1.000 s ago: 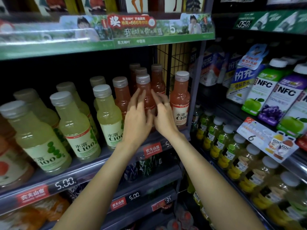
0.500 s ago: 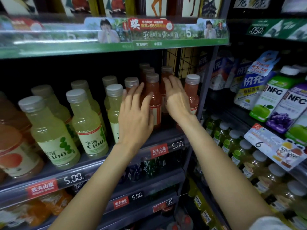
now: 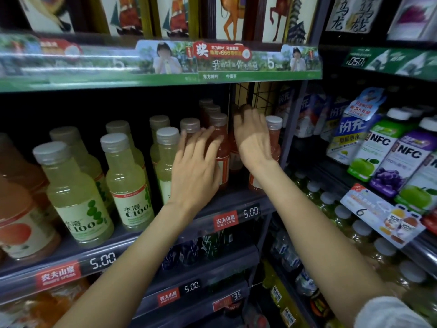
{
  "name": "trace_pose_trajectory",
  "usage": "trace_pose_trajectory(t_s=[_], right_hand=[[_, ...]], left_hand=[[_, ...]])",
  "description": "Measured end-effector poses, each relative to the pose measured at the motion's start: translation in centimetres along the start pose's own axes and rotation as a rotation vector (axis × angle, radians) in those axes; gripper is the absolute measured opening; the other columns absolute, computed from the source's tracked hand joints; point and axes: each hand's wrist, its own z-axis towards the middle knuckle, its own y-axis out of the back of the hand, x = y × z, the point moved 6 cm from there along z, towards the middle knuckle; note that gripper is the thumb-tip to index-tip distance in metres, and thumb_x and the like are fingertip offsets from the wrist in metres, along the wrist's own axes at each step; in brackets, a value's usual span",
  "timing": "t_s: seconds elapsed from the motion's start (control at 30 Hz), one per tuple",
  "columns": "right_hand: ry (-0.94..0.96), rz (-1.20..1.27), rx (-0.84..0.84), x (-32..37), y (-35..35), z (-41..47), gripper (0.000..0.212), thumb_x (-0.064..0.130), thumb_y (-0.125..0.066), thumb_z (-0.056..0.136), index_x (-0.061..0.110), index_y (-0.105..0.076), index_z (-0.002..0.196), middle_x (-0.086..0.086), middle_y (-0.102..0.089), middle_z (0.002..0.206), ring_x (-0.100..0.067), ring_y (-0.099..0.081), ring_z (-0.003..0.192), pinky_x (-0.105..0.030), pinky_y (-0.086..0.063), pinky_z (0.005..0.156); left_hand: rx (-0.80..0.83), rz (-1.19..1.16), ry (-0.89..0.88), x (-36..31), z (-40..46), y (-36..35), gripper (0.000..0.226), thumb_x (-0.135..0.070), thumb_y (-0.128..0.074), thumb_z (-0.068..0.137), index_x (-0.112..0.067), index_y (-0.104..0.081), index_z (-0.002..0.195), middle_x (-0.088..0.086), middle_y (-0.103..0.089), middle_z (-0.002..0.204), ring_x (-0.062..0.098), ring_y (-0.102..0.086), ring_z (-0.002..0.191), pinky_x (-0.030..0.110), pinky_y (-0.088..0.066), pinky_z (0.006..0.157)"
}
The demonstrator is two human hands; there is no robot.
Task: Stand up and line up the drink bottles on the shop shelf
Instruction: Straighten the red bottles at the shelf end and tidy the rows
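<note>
The left hand covers the lower body and label of a pale yellow plastic bottle and part of a red-orange plastic bottle at frame centre. The right hand hides most of a red bottle with a white cap; its fingertips are blurred, so any grip cannot be confirmed. An orange juice bottle is cut off by the left edge. Dark bottles on the lower shelf at lower centre are too dim to identify.
</note>
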Motion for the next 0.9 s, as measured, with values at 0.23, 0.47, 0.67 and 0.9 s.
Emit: trace_pose_trajectory(t_s=[0.23, 0.47, 0.67, 0.9], right_hand=[[-0.040, -0.143, 0.152, -3.6, 1.1, -0.5, 0.017, 0.000, -0.068, 0.061, 0.006, -0.064, 0.077, -0.015, -0.062, 0.065, -0.038, -0.060, 0.081, -0.058, -0.042, 0.090], [-0.027, 0.095, 0.088, -4.5, 0.9, -0.3, 0.022, 0.020, -0.069, 0.073, 0.006, -0.065, 0.089, -0.017, -0.066, 0.077, -0.041, -0.057, 0.090, -0.048, -0.018, 0.095], [0.003, 0.216, 0.285, -4.7, -0.2, 0.4, 0.026, 0.011, -0.048, 0.091, 0.007, -0.054, 0.116, -0.016, -0.061, 0.114, -0.034, -0.038, 0.121, -0.050, -0.009, 0.108], [-0.107, 0.325, -0.043, -5.4, 1.7, -2.4, 0.030, 0.003, -0.062, 0.079, 0.004, -0.063, 0.110, -0.015, -0.063, 0.113, -0.034, -0.047, 0.118, -0.051, -0.030, 0.106]], left_hand=[[0.086, -0.524, 0.200, -1.4, 0.7, -3.8, 0.055, -0.009, -0.061, 0.087, -0.006, -0.041, 0.139, 0.016, -0.051, 0.132, 0.031, -0.056, 0.114, 0.040, -0.047, 0.091], [0.178, -0.599, 0.307, -2.8, 3.2, -7.1, 0.066, -0.006, -0.054, 0.091, -0.003, -0.021, 0.148, 0.018, -0.036, 0.148, 0.030, -0.041, 0.132, 0.031, -0.034, 0.104], [0.300, -0.608, 0.343, -2.6, 6.5, -9.1, 0.053, -0.002, -0.043, 0.095, 0.002, -0.025, 0.145, 0.025, -0.044, 0.139, 0.038, -0.048, 0.123, 0.037, -0.036, 0.099], [0.268, -0.555, 0.384, -2.6, 7.1, -10.0, 0.039, -0.013, -0.043, 0.099, -0.002, -0.036, 0.135, 0.022, -0.049, 0.127, 0.039, -0.054, 0.111, 0.046, -0.044, 0.091]])
